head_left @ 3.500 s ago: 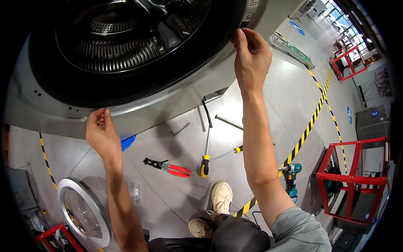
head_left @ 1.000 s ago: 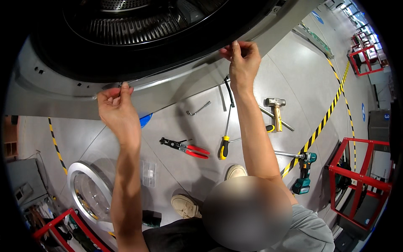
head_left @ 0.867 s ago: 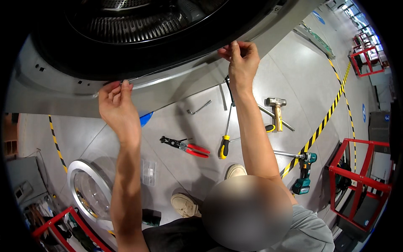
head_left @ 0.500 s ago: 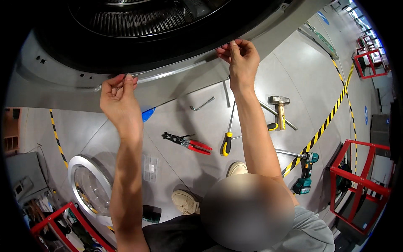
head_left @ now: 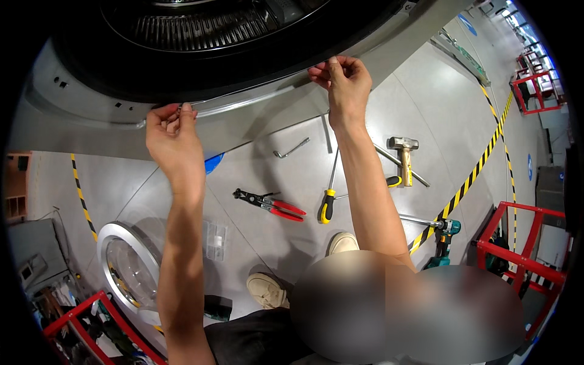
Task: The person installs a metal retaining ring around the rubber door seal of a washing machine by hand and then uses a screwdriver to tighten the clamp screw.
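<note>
In front of me is the round door opening of a washing machine (head_left: 267, 115), its pale front panel bent by the lens. A black rubber door seal (head_left: 176, 79) lines the opening, and the ribbed metal drum (head_left: 204, 31) shows inside. Along the seal's lower edge runs a thin metal wire (head_left: 249, 89). My left hand (head_left: 174, 137) pinches it at the lower left with thumb and fingers. Farther right, my right hand (head_left: 347, 85) is closed in a pinch on the same wire. Fingertips partly hide the wire at both grips.
On the floor lie red-handled pliers (head_left: 267, 204), a screwdriver (head_left: 329, 198), an angled wrench (head_left: 292, 148), a hammer (head_left: 406, 159) and a cordless power tool (head_left: 447, 234). The round washer door (head_left: 109, 243) and a clear compartment box (head_left: 215, 240) lie left. Red-framed carts (head_left: 517, 255) stand at the sides.
The view has shifted slightly. My right hand has moved a little to the left along the rim; both hands keep their pinch. The wire between them now shows more plainly.
</note>
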The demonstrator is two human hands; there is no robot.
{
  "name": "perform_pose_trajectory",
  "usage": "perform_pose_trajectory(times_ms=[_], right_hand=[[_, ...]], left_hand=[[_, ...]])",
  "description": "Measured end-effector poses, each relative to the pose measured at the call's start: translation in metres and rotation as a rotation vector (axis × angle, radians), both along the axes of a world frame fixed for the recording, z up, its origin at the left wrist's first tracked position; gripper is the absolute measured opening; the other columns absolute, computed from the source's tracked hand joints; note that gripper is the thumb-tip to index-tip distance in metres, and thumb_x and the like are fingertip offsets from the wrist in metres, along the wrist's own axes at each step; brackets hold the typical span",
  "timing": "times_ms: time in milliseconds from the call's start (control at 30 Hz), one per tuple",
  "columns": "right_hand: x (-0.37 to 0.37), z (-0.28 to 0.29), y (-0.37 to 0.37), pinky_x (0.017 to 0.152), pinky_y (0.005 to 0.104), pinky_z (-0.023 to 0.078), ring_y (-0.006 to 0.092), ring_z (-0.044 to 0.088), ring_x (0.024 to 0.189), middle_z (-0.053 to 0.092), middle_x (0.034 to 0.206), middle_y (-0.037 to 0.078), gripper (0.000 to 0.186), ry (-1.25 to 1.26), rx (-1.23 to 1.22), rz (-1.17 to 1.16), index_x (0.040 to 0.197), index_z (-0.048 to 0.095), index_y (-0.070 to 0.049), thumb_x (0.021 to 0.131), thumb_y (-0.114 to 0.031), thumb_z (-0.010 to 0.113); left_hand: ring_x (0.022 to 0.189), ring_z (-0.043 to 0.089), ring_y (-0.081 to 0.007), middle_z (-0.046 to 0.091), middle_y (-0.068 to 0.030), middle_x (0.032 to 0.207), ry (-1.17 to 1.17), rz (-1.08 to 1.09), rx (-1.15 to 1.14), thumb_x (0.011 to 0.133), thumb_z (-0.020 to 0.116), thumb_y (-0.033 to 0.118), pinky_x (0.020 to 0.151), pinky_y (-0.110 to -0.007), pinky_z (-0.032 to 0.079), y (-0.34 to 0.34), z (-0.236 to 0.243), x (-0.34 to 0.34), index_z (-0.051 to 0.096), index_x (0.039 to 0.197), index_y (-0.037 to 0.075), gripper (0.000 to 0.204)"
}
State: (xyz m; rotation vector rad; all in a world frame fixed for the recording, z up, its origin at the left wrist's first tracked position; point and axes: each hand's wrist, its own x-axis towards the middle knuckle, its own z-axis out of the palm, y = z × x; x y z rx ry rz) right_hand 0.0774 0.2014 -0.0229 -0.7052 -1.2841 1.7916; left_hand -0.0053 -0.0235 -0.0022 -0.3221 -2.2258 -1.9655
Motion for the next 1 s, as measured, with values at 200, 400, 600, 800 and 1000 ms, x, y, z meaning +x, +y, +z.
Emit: perform_pose_trajectory(times_ms=[200,400,600,800,1000], right_hand=[[0.0,-0.006,0.005,0.072,0.0342,0.06,0.0247,0.069,0.076,0.062,0.086,0.016,0.015,-0.106,0.17,-0.006,0.103,0.05,0.008,0.098,-0.006,0.054],[-0.002,0.001,-0.004,0.072,0.0341,0.06,0.0233,0.068,0.075,0.062,0.086,0.015,0.014,-0.024,-0.029,-0.019,0.102,0.05,0.007,0.097,-0.005,0.055],[-0.007,-0.001,-0.006,0.073,0.0337,0.06,0.0229,0.068,0.075,0.059,0.086,0.013,0.014,-0.094,0.064,-0.041,0.102,0.046,0.006,0.094,0.0,0.056],[-0.011,0.0,-0.014,0.074,0.0341,0.06,0.0228,0.066,0.074,0.058,0.087,0.013,0.019,-0.055,-0.044,-0.055,0.105,0.043,0.006,0.089,0.006,0.054],[-0.01,0.004,-0.025,0.079,0.0332,0.06,0.0226,0.065,0.075,0.057,0.089,0.014,0.022,-0.03,-0.214,0.022,0.106,0.044,0.007,0.086,0.009,0.054]], left_hand=[[0.082,0.065,-0.0129,0.061,-0.0091,0.088,-0.031,0.014,-0.07,0.091,0.066,0.002,0.074,-0.022,0.052,0.001,0.003,-0.001,0.054,0.101,-0.005,0.017],[0.074,0.061,-0.013,0.062,-0.0072,0.081,0.017,0.081,-0.104,0.087,0.068,0.004,0.071,-0.025,0.049,0.002,0.002,-0.004,0.056,0.095,-0.003,0.016],[0.071,0.057,-0.0132,0.06,-0.0062,0.079,0.13,0.123,-0.184,0.085,0.069,0.004,0.069,-0.028,0.048,0.003,-0.005,-0.005,0.056,0.092,-0.001,0.016],[0.071,0.053,-0.0093,0.058,-0.0048,0.081,0.156,0.122,-0.212,0.087,0.069,0.003,0.066,-0.023,0.045,0.005,-0.003,0.0,0.055,0.095,-0.001,0.017],[0.071,0.056,-0.0138,0.059,-0.0064,0.079,0.098,0.122,-0.136,0.086,0.067,0.003,0.07,-0.029,0.048,0.007,0.001,0.003,0.055,0.093,-0.002,0.015]])
